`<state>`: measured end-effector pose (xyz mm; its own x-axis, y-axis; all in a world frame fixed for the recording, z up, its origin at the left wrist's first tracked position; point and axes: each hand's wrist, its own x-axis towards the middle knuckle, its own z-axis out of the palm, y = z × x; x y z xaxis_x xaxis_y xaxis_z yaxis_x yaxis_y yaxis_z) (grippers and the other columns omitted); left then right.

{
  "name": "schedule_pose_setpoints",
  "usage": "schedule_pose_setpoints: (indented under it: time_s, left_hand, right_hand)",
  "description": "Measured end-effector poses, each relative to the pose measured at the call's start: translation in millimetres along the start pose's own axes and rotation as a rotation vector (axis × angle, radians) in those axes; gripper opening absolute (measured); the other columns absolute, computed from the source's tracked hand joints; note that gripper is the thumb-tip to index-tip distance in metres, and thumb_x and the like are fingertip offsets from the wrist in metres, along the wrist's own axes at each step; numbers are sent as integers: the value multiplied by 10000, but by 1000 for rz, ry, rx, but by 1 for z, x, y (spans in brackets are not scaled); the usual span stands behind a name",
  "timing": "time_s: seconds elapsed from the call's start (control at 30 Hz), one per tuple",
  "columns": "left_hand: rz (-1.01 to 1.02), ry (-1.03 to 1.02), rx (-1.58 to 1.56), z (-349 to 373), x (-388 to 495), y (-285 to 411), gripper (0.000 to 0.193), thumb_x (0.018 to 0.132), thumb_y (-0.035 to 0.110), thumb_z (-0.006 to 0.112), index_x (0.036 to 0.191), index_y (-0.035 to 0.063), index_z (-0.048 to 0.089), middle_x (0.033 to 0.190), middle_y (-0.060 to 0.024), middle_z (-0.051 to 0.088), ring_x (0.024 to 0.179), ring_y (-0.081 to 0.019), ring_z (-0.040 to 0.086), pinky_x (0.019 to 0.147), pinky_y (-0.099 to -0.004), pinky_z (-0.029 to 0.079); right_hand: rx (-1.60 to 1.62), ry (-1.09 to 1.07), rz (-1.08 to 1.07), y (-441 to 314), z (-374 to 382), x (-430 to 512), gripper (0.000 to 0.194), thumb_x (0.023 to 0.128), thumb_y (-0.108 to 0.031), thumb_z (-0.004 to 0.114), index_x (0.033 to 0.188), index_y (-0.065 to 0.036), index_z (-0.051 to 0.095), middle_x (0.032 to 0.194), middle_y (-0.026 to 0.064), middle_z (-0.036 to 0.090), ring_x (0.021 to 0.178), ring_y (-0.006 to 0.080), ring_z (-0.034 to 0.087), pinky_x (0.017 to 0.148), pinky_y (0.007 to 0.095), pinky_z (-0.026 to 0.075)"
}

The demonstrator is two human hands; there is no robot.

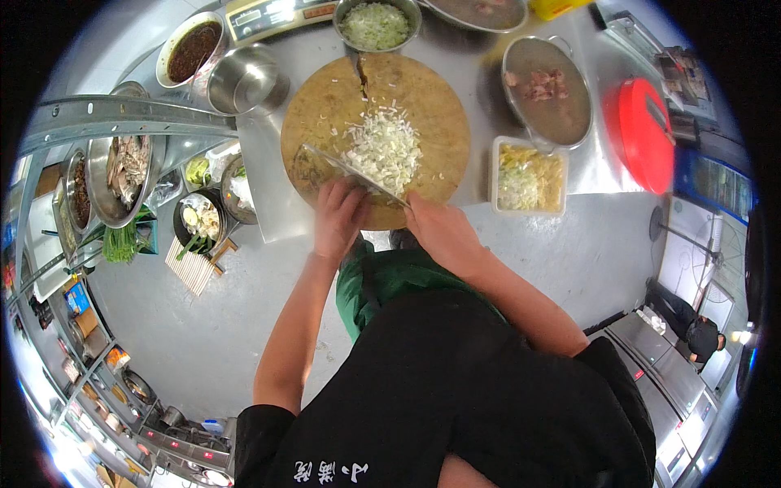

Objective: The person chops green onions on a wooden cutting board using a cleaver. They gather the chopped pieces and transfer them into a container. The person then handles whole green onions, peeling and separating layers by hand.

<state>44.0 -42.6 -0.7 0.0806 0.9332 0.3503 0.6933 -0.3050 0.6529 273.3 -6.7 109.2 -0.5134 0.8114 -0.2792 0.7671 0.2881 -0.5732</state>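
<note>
My right hand (442, 232) grips the handle end of a kitchen knife (378, 187) at the near side of a round wooden chopping block (439, 91). The blade slants up and left across the block, seen nearly edge-on. My left hand (338, 219) is at the near side of the blade, fingers bent and close to or against it; whether they pinch anything is hidden. Just beyond the blade lies a heap of chopped white and pale green vegetable, perhaps scallion (384, 152). Loose bits are scattered around it, and a dark crack runs in from the block's far edge.
Past the block stands a steel bowl of chopped vegetable (375, 27). A steel pot (238, 82) and a sauce bowl (194, 52) are left; a meat basin (546, 116), plastic tub (528, 177) and red lid (637, 134) right. Metal shelving (134, 116) juts in left. Another person (701, 335) is far right.
</note>
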Motion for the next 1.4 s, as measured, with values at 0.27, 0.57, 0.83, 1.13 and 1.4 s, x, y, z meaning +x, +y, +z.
schedule_pose_setpoints:
  time_s: [0.27,0.57,0.83,1.13,1.4]
  left_hand:
    - [-29,37,-9,-4,-6,4,235,865,20,857,1089,36,786,1174,-126,734,1133,-414,671,988,-508,568]
    - [-9,43,5,-6,-2,3,270,861,7,851,1119,37,777,1201,-123,712,1161,-415,665,1003,-517,562]
    - [-54,14,-31,-7,-9,0,234,861,-13,835,1086,23,782,1199,-128,726,1169,-414,670,988,-508,572]
    - [-23,2,-15,-11,-16,-5,244,870,3,839,1108,15,784,1197,-131,734,1163,-402,689,1001,-506,574]
    - [-2,28,13,-21,-14,-4,262,842,3,835,1091,35,760,1204,-131,729,1141,-403,698,962,-487,591]
  right_hand:
    - [-50,-112,42,-12,-21,-9,155,1064,-142,546,1128,-1,562,864,263,751,826,493,746,739,618,581]
    - [-51,41,-8,8,13,0,183,1090,-194,579,1121,-13,577,862,248,754,791,467,752,705,601,584]
    - [-88,-76,2,-9,-15,-14,175,1048,-148,580,1125,9,577,834,261,750,798,478,756,722,609,586]
    - [-45,-87,13,-16,-15,-9,183,1055,-143,579,1133,21,558,817,278,736,796,497,749,722,630,576]
    - [9,28,5,5,24,-7,228,1116,-237,582,1132,-10,562,817,265,736,795,485,746,699,626,567]
